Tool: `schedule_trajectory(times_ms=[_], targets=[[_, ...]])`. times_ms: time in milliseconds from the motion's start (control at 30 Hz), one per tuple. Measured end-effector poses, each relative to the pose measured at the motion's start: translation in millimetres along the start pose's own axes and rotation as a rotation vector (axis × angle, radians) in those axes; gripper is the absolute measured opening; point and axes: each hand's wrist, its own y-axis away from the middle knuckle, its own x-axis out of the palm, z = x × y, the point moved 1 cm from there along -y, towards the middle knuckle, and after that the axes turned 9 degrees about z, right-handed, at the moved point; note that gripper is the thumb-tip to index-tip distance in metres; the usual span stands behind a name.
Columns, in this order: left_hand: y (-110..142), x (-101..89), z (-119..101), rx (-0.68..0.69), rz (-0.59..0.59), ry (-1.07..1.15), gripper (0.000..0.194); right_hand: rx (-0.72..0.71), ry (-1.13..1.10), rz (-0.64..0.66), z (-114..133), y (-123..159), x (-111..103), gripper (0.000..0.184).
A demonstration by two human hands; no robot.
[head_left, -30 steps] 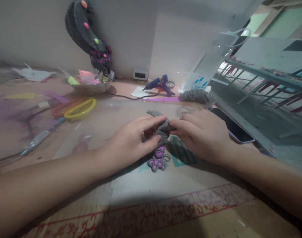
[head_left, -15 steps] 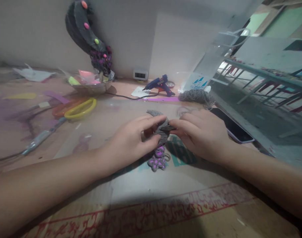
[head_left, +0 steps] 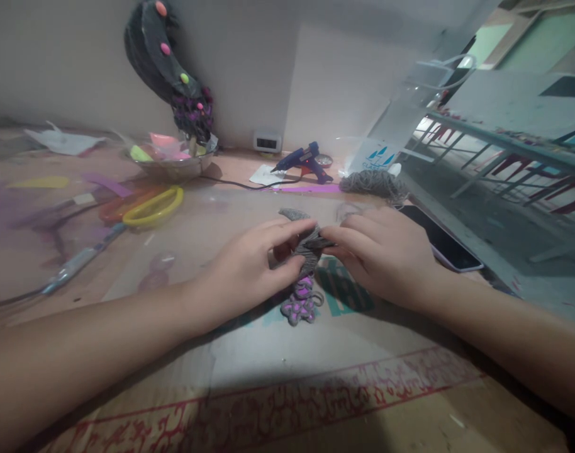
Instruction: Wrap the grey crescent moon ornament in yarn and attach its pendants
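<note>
A grey yarn-wrapped craft figure (head_left: 309, 257) with a curved, pointed upper end is between my two hands. Its lower part is purple, outlined with loops of grey cord. My left hand (head_left: 263, 255) grips the wrapped middle from the left, thumb below and forefinger above. From the right, my right hand (head_left: 382, 251) pinches a dark grey strand or strip at the figure's side; the fingertips partly hide it. A printed sheet (head_left: 250, 352) lies beneath.
A blue glue gun (head_left: 297, 157) rests at the back beside a bundle of grey yarn (head_left: 375, 184). A phone (head_left: 443, 242) lies right of my right hand. Yellow-handled scissors (head_left: 155, 211) and a metal bowl (head_left: 174, 167) are on the left. Behind the bowl stands a larger curved grey figure (head_left: 150, 56).
Almost nothing differs. The fingers of my right hand have shifted very slightly at the figure's side, while my left hand keeps its hold.
</note>
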Motion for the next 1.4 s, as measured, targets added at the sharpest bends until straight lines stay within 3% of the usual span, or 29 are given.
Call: schedule_trajectory(times_ms=[667, 1400], targets=[[0.4, 0.2, -1.5, 0.038, 0.003, -0.021, 0.045, -0.032, -0.017, -0.068, 1.3, 0.3, -0.2, 0.014], [-1.5, -1.5, -2.2, 0.059, -0.02, -0.016, 0.045, 0.0, -0.053, -0.033, 2.0, -1.9, 0.2, 0.021]])
